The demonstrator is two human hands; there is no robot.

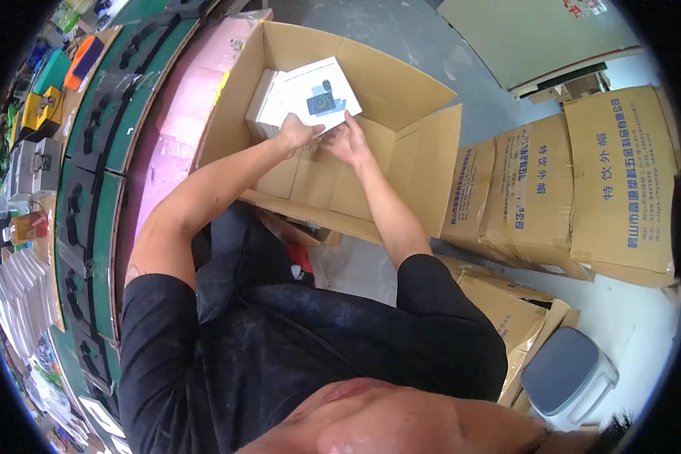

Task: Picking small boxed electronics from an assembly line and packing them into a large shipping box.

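Observation:
Both my arms reach into a large open cardboard carton [424, 163]. At its far left end is a white product box [299, 83] with a dark device pictured on its top. My left hand [299, 134] lies against the near edge of this box, its fingers partly hidden by the box. On the box's near right corner is my right hand [346, 140], fingers bent round the edge. Other white box sides [263, 106] show beneath and left of it, stacked in the carton. The brown carton floor shows to the right of them.
A pink surface [178, 113] and a green conveyor bench [117, 144] with black trays run along my left. Large sealed cartons [533, 193] stand at right, with a grey-lidded bin [567, 371] below them. A pale cabinet [537, 38] is at the far right.

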